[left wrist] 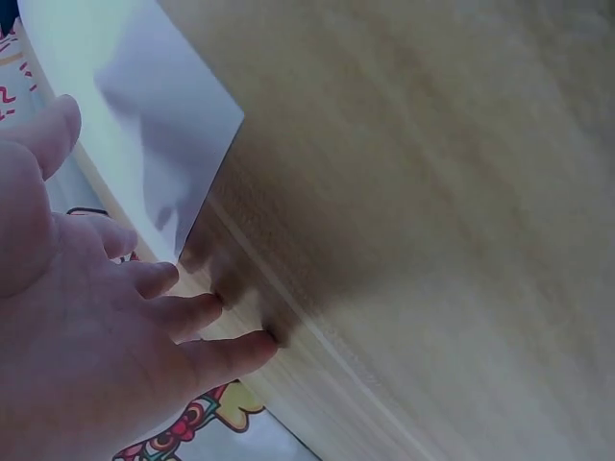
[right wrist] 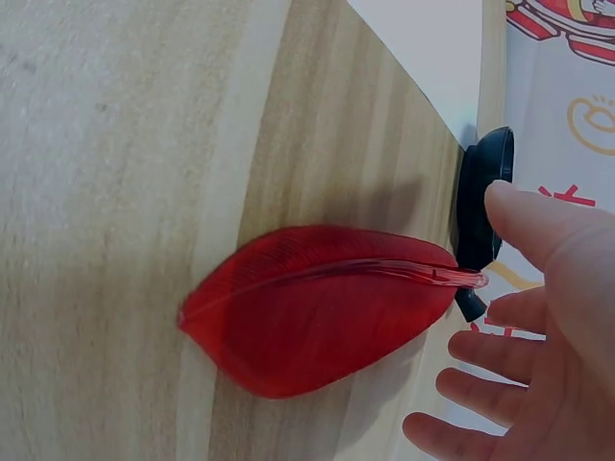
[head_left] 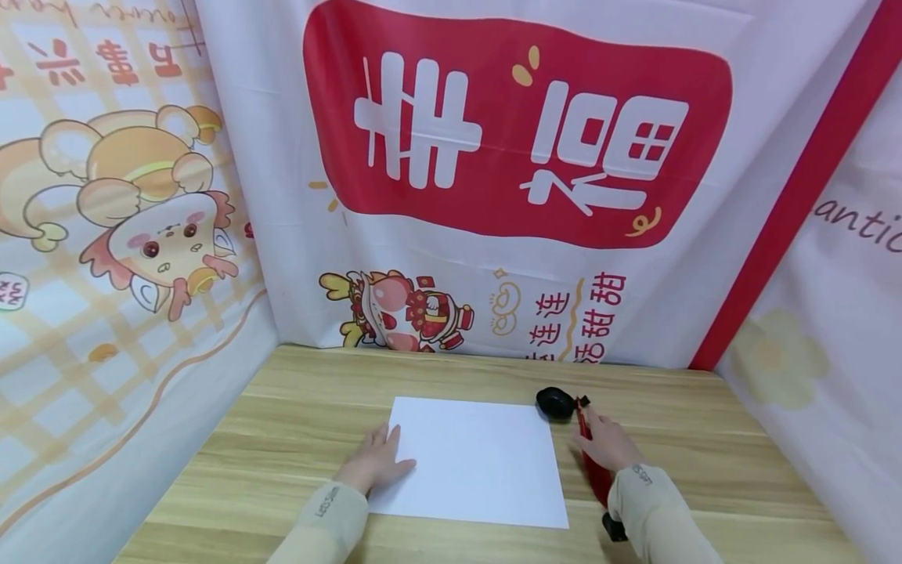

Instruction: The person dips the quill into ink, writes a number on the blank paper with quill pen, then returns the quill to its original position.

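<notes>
A white sheet of paper [head_left: 479,462] lies flat on the wooden table. Spread over its left edge is my left hand [head_left: 379,460], thumb on the sheet side; the left wrist view shows the fingers [left wrist: 231,355] loosely extended beside a paper corner, gripping nothing. A glossy red leaf-shaped object [right wrist: 327,312] with a raised midrib lies right of the paper. Its narrow stem points at a black rounded piece [head_left: 555,403] by the sheet's far right corner; whether they are joined is unclear. My right hand [head_left: 611,442] hovers over or touches the stem end, fingers extended, partly hiding the leaf.
A small black block [head_left: 615,528] shows beneath the right sleeve. Wood-grain table [head_left: 740,478] extends on both sides. Behind it hangs a white cloth [head_left: 268,235] with a red printed panel, and printed cloths hang at left and right.
</notes>
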`<state>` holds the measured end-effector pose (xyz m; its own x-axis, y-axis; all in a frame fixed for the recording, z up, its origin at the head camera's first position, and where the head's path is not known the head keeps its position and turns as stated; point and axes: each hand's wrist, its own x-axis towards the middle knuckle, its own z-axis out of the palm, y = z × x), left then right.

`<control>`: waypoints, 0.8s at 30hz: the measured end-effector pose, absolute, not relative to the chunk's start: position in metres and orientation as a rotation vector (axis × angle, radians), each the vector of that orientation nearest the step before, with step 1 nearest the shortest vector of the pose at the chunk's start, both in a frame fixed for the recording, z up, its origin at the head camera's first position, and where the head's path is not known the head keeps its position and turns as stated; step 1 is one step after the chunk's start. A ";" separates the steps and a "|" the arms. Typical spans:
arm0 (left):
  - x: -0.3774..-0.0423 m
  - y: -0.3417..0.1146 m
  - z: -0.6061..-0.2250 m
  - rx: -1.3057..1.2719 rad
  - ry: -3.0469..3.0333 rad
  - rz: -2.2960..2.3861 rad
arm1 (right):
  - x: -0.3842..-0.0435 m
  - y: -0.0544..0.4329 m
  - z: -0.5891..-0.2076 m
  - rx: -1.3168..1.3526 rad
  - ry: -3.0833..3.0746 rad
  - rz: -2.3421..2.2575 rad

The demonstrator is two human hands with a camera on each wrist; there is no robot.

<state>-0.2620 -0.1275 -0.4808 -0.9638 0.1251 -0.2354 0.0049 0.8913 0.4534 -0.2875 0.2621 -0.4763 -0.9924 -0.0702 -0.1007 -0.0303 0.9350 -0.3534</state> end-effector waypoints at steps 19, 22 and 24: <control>-0.258 -0.129 -0.491 0.169 2.817 0.614 | -0.292 0.257 -0.481 -0.060 3.030 -0.407; -0.259 -0.129 -0.491 0.174 2.820 0.618 | -0.294 0.257 -0.482 -0.048 3.040 -0.411; -0.259 -0.129 -0.491 0.174 2.822 0.624 | -0.296 0.258 -0.483 -0.042 3.049 -0.400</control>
<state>-0.2593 -0.1287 -0.4911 -0.9627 0.1677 -0.2123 0.0625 0.9014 0.4284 -0.2962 0.2577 -0.4832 -0.9975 -0.0356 -0.0619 -0.0184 0.9658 -0.2585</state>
